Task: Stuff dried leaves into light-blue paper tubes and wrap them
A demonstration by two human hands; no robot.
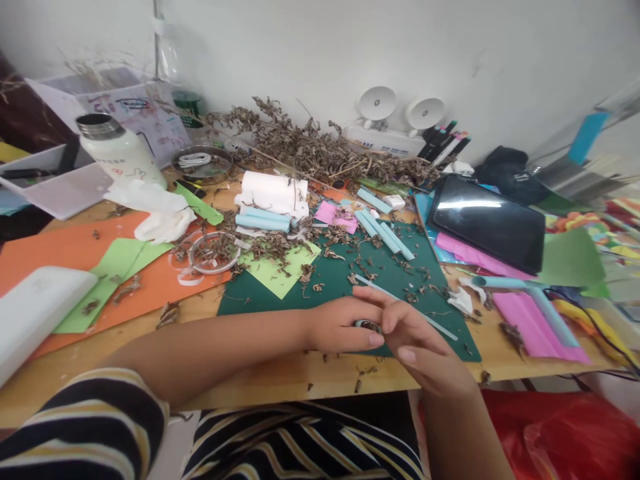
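Pinching a small dark obj (369, 325), mostly hidden, left hand (337, 327) is clenched; right hand (425, 347) grip unclear.

home craft desk: coloured paper (75, 250), cutting mat (350, 280), markers (445, 143), dried leaves (310, 143).

Wooden bench (280, 380) carries: dark green cutting mat (345, 283), centre; orange paper sheet (55, 250), white bottle (123, 157) and white case (35, 313), left. Dried leaf crumbs (167, 313) scattered throughout.
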